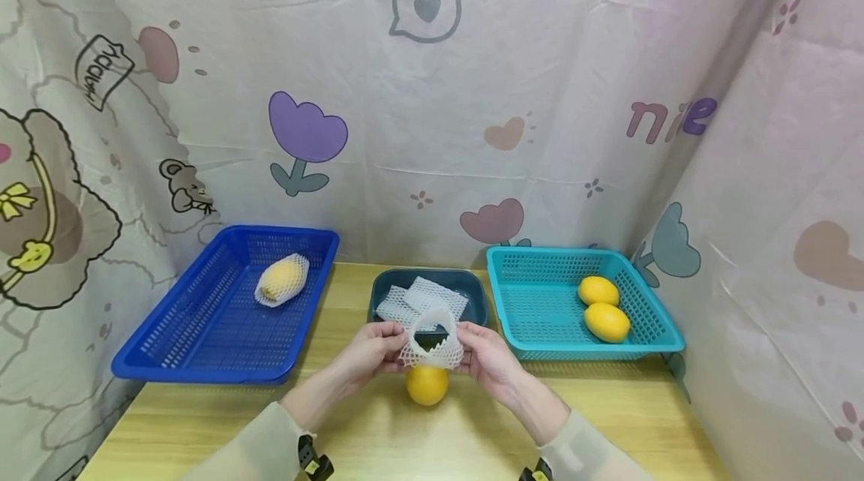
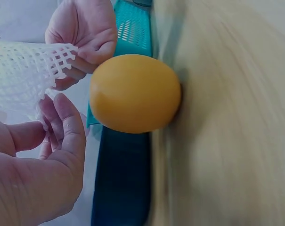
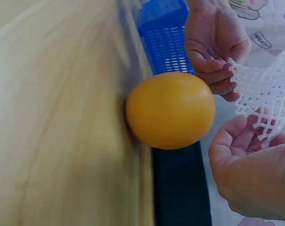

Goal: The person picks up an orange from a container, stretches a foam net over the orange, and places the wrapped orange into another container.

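Observation:
A white foam net sleeve [image 1: 445, 353] is stretched into a ring between the two hands, above the table. My left hand [image 1: 370, 353] pinches its left edge and my right hand [image 1: 490, 362] pinches the right one. Right below the sleeve a yellow-orange fruit [image 1: 427, 386] rests on the table, touched by neither hand. In the left wrist view the fruit [image 2: 135, 93] stands beside the netting [image 2: 27, 75]. The right wrist view shows the fruit [image 3: 170, 110] with nothing around it and the net [image 3: 264, 92] held at its rim by fingertips.
Behind the hands, a dark tray [image 1: 478, 301] holds more white net sleeves [image 1: 437, 296]. At the left is a blue basket [image 1: 202, 342] with a net-wrapped fruit [image 1: 283, 280]. A turquoise basket [image 1: 533, 301] at the right holds two yellow fruits [image 1: 607, 322]. A patterned curtain [image 1: 405, 166] hangs behind.

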The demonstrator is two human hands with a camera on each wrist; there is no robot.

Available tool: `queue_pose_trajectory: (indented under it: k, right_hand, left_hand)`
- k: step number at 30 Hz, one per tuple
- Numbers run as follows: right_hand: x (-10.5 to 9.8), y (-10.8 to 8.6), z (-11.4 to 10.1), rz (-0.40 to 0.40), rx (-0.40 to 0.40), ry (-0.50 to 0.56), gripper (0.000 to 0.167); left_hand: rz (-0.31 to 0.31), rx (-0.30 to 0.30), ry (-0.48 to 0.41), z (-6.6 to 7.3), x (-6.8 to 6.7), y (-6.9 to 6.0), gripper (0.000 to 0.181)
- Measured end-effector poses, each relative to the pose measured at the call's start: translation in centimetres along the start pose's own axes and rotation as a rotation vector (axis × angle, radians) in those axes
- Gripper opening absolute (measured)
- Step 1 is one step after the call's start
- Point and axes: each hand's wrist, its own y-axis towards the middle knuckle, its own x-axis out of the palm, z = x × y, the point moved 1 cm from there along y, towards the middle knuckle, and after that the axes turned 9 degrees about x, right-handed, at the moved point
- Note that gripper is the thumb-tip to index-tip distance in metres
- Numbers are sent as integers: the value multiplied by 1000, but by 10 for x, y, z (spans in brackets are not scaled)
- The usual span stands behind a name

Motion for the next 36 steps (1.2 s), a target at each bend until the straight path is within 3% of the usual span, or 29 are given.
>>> queue_pose_trajectory:
  k: [17,36]
  right_hand:
    - [-3,-1,30,38,48,-146,13]
    - [-11,6,48,130,51,-226,13]
  left_hand:
    - [-64,-27,125,-29,-6,-16,14]
    - [-13,-95,355,-42,-4,-17,9]
